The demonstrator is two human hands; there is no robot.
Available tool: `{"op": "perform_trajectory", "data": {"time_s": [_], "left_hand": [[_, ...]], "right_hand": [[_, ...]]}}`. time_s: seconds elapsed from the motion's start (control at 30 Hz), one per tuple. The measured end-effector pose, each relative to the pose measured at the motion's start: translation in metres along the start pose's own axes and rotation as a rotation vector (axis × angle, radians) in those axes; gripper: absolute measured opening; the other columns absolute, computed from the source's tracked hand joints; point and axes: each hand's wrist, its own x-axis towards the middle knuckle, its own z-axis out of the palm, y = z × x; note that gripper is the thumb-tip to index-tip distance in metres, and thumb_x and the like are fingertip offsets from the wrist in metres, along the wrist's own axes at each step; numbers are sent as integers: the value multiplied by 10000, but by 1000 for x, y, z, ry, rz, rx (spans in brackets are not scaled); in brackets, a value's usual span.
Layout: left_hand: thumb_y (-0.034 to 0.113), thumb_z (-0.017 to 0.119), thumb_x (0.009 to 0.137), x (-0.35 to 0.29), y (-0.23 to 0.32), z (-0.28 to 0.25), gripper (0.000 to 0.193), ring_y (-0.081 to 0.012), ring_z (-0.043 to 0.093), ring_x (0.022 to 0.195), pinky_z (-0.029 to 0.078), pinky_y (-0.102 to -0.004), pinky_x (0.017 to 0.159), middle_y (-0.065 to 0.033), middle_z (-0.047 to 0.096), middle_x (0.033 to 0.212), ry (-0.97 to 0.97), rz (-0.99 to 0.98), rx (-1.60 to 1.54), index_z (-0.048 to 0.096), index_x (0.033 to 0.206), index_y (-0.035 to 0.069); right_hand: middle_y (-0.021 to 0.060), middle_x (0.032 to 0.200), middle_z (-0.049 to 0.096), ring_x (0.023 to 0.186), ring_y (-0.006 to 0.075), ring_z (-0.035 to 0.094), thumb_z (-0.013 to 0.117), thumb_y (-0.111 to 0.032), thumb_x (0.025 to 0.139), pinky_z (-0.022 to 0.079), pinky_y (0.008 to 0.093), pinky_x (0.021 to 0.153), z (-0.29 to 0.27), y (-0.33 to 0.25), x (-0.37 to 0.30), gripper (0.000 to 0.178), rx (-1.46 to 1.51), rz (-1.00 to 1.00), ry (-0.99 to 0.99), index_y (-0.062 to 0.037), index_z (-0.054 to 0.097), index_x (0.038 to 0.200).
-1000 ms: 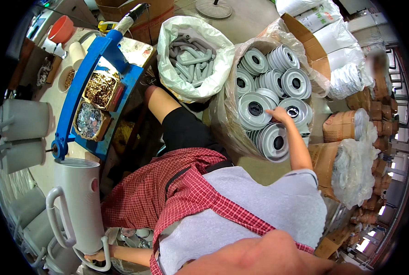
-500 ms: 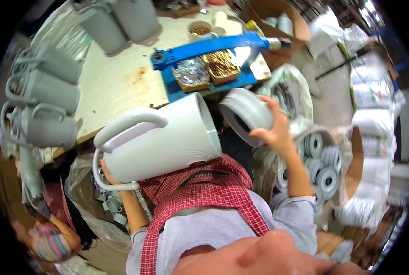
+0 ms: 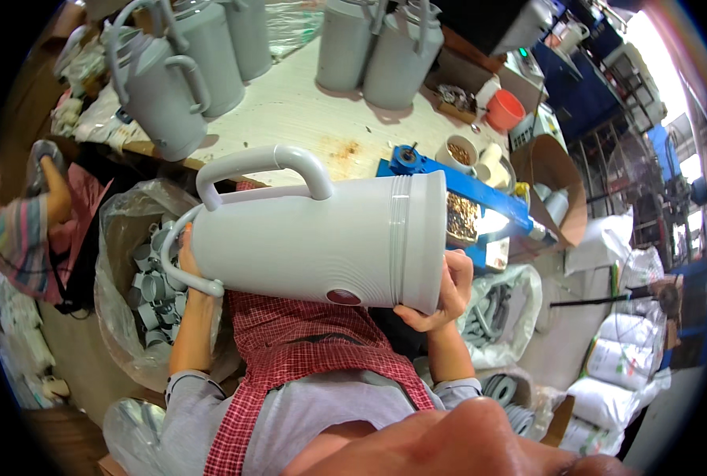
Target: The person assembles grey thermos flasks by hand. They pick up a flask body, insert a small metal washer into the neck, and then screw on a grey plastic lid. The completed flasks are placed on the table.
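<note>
A light grey thermos jug (image 3: 298,238) lies on its side in front of me, its big side handle up and its loop handle at the left end. My left hand (image 3: 187,258) is closed on that left end, mostly hidden behind the jug. On the right end sits the grey base cap (image 3: 425,238), flush with the body as far as I can see. My right hand (image 3: 448,293) grips this cap from its outer face, thumb at the lower edge. A small dark red oval (image 3: 343,296) shows on the jug's side. The inside is hidden.
Behind the jug stands a pale worktable (image 3: 306,119) with several grey jugs (image 3: 151,95) and a blue press-like tool (image 3: 488,198). A bag of small grey parts (image 3: 103,270) is at left. At right are a bag of grey handles (image 3: 520,317) and grey base caps (image 3: 508,397).
The base cap, held apart in my right hand before, now sits on the jug's right end. The jug has turned more level, and the view has swung left.
</note>
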Motion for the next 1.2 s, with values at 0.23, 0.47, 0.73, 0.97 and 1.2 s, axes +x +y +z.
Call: {"op": "perform_trajectory", "data": {"time_s": [0.23, 0.47, 0.73, 0.97, 1.2], "left_hand": [[392, 440, 1008, -14, 82, -35, 481, -147, 635, 660, 510, -271, 578, -73, 674, 780, 185, 397, 114, 682, 915, -14], [315, 475, 1000, 2, 140, -61, 382, -158, 645, 740, 520, -292, 663, -85, 681, 871, 368, 535, -67, 674, 982, -10], [249, 515, 983, 124, 230, 2, 367, -116, 528, 616, 505, -303, 740, -39, 598, 705, -25, 982, 450, 605, 778, -42], [338, 573, 945, 236, 253, 155, 468, -195, 420, 490, 468, -358, 804, -85, 467, 511, -438, 1399, 1273, 588, 627, -5], [479, 557, 891, 298, 216, 196, 514, -400, 572, 548, 467, -425, 547, -173, 580, 560, -45, 1548, 1393, 638, 606, 58]], "right_hand": [[176, 1047, 584, 901, 279, 575, 711, -401, 740, 465, 377, 798, 69, 5, 25, 642, 254, 306, 32, 78, 610, 1156], [151, 1085, 648, 945, 239, 645, 597, -392, 935, 538, 379, 815, 173, 58, 74, 516, 910, 1229, -185, 53, 567, 1194], [232, 1278, 564, 1172, 330, 550, 622, -518, 872, 426, 410, 1005, 247, 180, 171, 697, 346, 1024, -828, 43, 538, 1278], [304, 1446, 358, 1369, 361, 349, 701, -302, 826, 266, 388, 1140, 237, 371, 341, 836, -175, 464, 74, 109, 278, 1419], [15, 710, 591, 652, 92, 521, 649, -250, 899, 409, 260, 611, 269, 300, 317, 234, 367, 436, 151, -21, 649, 942]]}}
